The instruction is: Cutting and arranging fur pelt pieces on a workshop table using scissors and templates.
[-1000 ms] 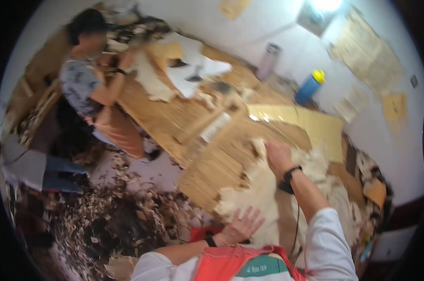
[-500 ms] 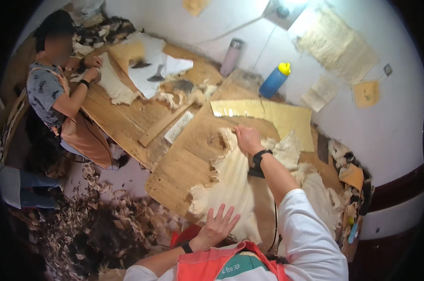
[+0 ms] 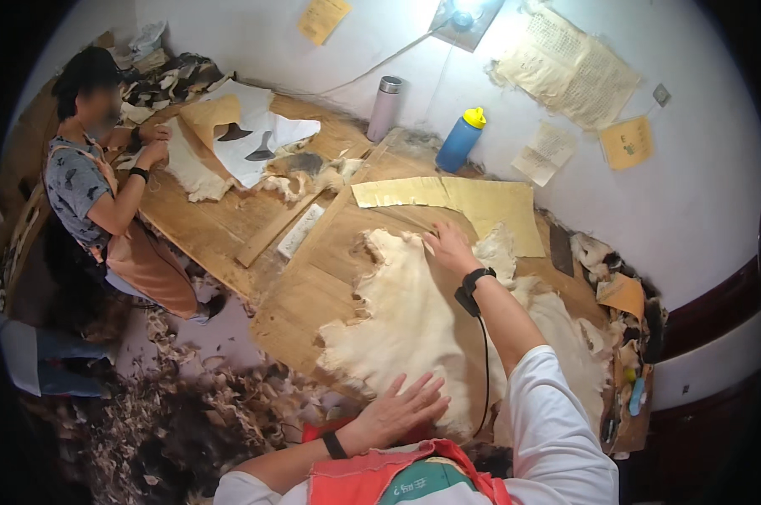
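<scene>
A cream-coloured hide (image 3: 405, 307) with a ragged edge lies spread over the wooden table in front of me. My right hand (image 3: 449, 247) rests at its far edge, fingers stretched and apart, holding nothing. At the near side, my left hand (image 3: 399, 410) is open, its fingers spread over the hide; whether the palm presses on it I cannot tell. To the right is more pale hide (image 3: 557, 337), partly behind my right forearm. Just beyond my right hand lies a stiff yellow sheet (image 3: 494, 215).
A blue bottle (image 3: 460, 143) with a yellow lid and a pinkish flask (image 3: 384, 109) stand by the wall. Left of the hide are a wooden strip (image 3: 275, 236) and a white bar (image 3: 301, 231). A co-worker (image 3: 82, 181) handles pale hide. Fur scraps (image 3: 178, 421) cover the floor.
My right hand has loosened from its grip on the hide's far edge, and its fingers are now spread. The hide's far edge lies flatter. The head view has shifted slightly.
</scene>
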Motion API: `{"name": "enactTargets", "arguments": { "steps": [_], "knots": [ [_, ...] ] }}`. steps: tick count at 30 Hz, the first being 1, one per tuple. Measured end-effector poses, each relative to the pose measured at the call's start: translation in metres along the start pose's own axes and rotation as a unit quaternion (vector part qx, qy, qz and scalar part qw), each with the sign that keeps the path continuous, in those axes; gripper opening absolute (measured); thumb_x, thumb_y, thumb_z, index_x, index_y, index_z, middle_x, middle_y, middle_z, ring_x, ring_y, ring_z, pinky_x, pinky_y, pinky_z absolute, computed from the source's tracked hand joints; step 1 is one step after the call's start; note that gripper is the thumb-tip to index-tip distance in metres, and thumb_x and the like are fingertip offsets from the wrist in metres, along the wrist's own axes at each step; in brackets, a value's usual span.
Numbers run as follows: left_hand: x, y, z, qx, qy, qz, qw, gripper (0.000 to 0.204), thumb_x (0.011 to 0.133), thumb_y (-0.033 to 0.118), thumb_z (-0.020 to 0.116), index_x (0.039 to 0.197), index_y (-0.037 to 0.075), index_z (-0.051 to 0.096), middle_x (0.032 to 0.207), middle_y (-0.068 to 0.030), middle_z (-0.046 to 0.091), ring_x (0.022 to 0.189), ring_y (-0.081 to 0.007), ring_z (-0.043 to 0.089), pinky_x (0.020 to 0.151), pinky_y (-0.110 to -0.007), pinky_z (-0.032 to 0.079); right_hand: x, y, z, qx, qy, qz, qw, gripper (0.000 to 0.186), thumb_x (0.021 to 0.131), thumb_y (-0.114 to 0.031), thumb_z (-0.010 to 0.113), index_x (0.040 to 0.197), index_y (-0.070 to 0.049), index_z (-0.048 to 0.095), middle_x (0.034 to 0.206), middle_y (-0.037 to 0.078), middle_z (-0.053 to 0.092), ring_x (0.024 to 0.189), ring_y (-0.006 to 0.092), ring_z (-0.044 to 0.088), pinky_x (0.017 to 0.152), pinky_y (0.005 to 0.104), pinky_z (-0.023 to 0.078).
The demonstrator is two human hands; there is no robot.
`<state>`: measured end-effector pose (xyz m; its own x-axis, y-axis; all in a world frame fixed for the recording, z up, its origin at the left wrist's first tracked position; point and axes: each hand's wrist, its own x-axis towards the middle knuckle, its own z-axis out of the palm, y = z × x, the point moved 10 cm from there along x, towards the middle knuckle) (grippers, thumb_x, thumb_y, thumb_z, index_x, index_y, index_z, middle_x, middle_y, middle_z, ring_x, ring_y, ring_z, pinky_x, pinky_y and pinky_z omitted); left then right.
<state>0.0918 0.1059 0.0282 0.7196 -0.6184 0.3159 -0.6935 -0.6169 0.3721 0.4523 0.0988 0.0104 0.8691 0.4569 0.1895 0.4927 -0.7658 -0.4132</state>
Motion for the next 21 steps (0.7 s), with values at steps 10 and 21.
{"name": "enactTargets", "arguments": {
  "steps": [10, 21],
  "knots": [
    [0.001, -0.001, 0.053, 0.124, -0.002, 0.02, 0.992, 0.053, 0.094, 0.028, 0.047, 0.145, 0.016, 0.038, 0.144, -0.0155, 0.047, 0.13, -0.0328, 0.048, 0.092, -0.056, 0.044, -0.004, 0.024, 0.02, -0.132, 0.019, -0.065, 0.989, 0.033, 0.093, -0.035, 0.057, 0.078, -0.007, 0.064, 0.074, 0.017, 0.066, 0.069, 0.0388, 0.064, 0.062, 0.0476, 0.049],
    [0.0, -0.004, 0.05, 0.155, -0.049, 0.042, 0.986, 0.056, 0.094, 0.034, 0.045, 0.145, 0.012, 0.042, 0.147, -0.0179, 0.044, 0.131, -0.0385, 0.045, 0.093, -0.058, 0.044, 0.049, 0.019, 0.029, -0.175, 0.0, -0.103, 0.979, 0.035, 0.095, -0.034, 0.052, 0.076, -0.01, 0.067, 0.071, 0.014, 0.067, 0.065, 0.036, 0.064, 0.06, 0.0466, 0.05]
  ]
}}
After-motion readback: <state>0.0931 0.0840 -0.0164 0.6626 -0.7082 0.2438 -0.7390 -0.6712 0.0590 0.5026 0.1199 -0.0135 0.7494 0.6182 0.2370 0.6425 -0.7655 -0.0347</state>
